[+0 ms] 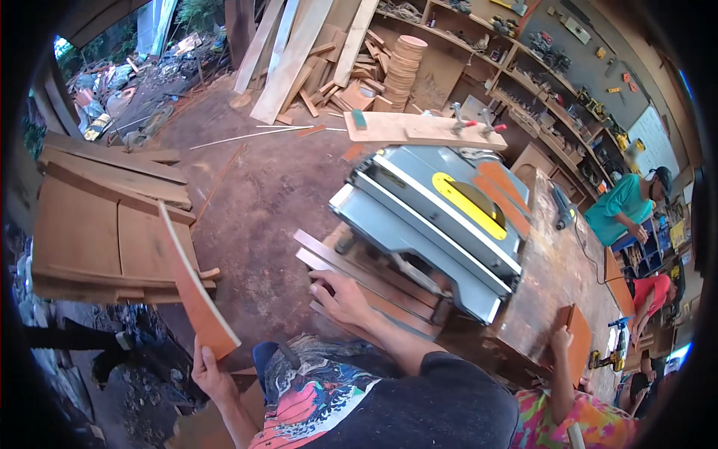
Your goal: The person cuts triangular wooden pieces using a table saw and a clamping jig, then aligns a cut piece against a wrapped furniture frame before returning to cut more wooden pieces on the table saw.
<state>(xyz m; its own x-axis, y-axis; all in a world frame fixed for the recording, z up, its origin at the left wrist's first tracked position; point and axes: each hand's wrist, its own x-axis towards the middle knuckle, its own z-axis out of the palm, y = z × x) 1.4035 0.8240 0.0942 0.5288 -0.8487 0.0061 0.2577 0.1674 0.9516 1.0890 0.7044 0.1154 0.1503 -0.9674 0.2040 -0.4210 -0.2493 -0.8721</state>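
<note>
My left hand (pixel 214 376) is closed round the lower end of a long, thin orange-brown board (pixel 196 295) with a pale edge. The board slants up and away to the left, its far end close to a stack of wide brown boards. My right hand (pixel 345 301) reaches over several narrow wood strips (pixel 374 283) lying side by side below the table saw, its fingers curled on the ends of the strips. Just beyond them stands the grey table saw (pixel 404 202), with a yellow insert (pixel 467 203) around its blade. Whether the blade turns cannot be seen.
Wide brown boards (pixel 82 232) are stacked at left. A clamped pale plank (pixel 426 129) lies behind the saw; offcuts (pixel 359 93) pile up farther back. On the workbench (pixel 550 277) lies a power tool (pixel 562 207). Nearby, a person's hand (pixel 561 340) holds an orange-brown board (pixel 579 344).
</note>
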